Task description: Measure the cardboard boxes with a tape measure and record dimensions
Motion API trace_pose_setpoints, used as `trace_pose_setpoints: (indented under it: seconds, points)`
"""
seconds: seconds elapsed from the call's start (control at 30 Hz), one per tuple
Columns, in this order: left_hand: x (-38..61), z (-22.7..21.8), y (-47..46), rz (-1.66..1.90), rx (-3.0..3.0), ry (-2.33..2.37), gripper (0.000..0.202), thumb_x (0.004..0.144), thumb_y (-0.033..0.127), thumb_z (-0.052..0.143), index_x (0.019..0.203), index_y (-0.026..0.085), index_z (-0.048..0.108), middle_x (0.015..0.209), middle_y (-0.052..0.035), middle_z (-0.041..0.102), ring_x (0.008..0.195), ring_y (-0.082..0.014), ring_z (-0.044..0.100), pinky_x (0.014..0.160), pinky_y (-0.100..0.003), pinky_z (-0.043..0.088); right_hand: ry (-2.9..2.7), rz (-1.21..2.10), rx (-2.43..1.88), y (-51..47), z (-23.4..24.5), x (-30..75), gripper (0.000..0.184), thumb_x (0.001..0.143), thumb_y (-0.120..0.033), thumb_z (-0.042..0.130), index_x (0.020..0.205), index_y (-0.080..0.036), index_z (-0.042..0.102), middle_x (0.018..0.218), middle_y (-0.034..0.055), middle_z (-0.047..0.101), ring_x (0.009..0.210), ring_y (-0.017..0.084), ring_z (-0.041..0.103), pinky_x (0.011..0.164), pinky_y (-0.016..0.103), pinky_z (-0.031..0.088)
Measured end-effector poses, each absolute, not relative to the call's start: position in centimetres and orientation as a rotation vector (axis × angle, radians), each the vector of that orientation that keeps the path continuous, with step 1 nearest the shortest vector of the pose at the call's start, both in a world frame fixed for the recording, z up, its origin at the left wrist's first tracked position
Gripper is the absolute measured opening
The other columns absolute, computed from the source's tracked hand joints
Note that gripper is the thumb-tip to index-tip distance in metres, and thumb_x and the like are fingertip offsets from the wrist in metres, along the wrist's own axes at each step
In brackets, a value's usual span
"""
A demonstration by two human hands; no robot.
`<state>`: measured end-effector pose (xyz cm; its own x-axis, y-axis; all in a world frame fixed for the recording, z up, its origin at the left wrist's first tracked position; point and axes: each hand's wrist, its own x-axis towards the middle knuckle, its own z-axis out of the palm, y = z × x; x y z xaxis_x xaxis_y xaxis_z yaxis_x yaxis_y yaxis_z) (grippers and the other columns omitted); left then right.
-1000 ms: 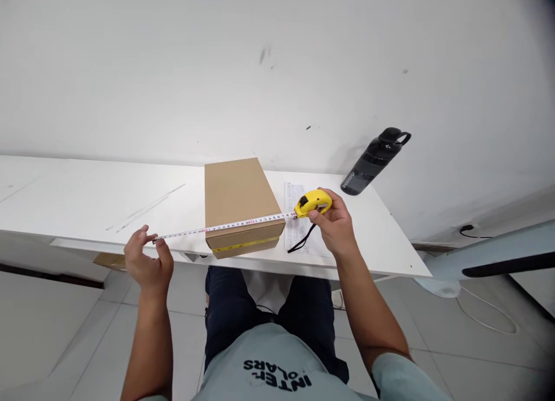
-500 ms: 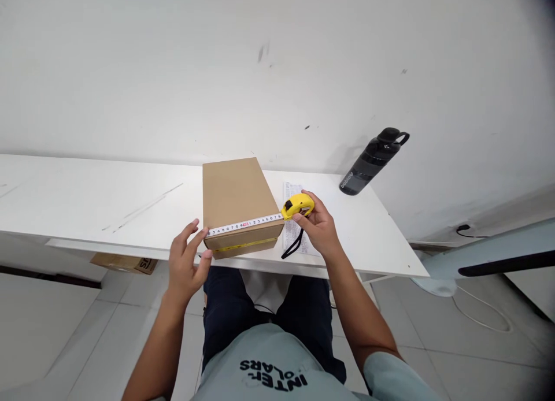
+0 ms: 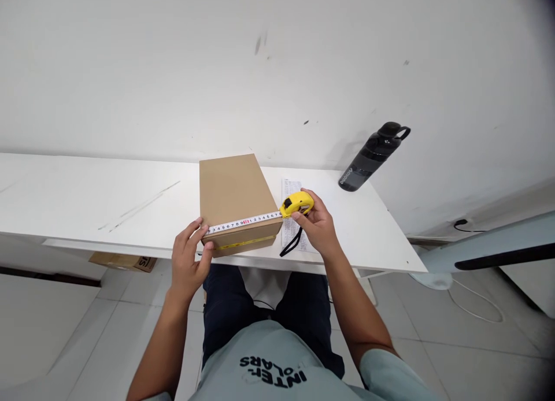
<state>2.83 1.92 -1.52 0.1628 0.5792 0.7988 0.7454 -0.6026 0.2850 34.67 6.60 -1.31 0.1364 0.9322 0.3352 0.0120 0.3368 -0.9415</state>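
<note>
A brown cardboard box [image 3: 234, 187] sits near the front edge of the white table. Across the front of its top lies the drawn-out white blade [image 3: 232, 225] of a tape measure. My right hand [image 3: 319, 222] grips the tape measure's yellow case [image 3: 297, 204] at the box's right front corner, a black wrist strap [image 3: 291, 244] hanging from it. At the left front corner, my left hand [image 3: 191, 251] has its fingertips over the blade's end, with the thumb lower against the box's front. The very tip of the blade is hidden by the fingers.
A printed sheet [image 3: 289, 188] lies under the right hand on the white table [image 3: 108, 187]. A black bottle [image 3: 368, 158] stands at the back right by the wall. Below the table at left is another cardboard box [image 3: 124, 261].
My left fingers have closed in against the box's left corner and the blade's end. The right hand holds the tape case in nearly the same place. The view has shifted slightly.
</note>
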Motion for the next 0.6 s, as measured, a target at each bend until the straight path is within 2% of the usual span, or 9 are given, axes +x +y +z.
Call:
trace_pose_setpoints:
  seconds: [0.23,0.37,0.6]
  points:
    - [2.7,-1.5,2.3,-1.397,-2.245,-1.296,0.042,0.096,0.02,0.06,0.138,0.023,0.056,0.139,-0.0143,0.062,0.131,-0.0261,0.059,0.107,-0.046,0.051,-1.229,0.874,-1.007,6.7,-1.3,34.7,0.07,0.078,-0.053,0.08,0.137,-0.026,0.054,0.127,0.0099,0.062,0.115,0.027,0.061,0.104,0.044,0.051]
    - [1.5,-0.6,1.8,-1.265,-2.152,-1.185,0.039,0.091,0.017,0.067,0.129,0.028,0.064,0.118,-0.0084,0.071,0.111,-0.023,0.068,0.097,-0.04,0.055,-1.164,0.842,-0.986,5.4,-1.1,34.4,0.066,0.075,-0.05,0.083,0.131,-0.027,0.055,0.129,0.0101,0.06,0.117,0.027,0.06,0.104,0.044,0.05]
    - [1.7,1.6,-2.6,-1.294,-2.054,-0.965,0.047,0.078,0.009,0.079,0.119,0.03,0.068,0.099,-0.0032,0.071,0.092,-0.0195,0.07,0.089,-0.039,0.058,-1.136,0.96,-0.996,-1.2,-0.9,34.4,0.056,0.074,-0.045,0.087,0.117,-0.032,0.054,0.105,0.0041,0.064,0.091,0.023,0.065,0.08,0.038,0.057]
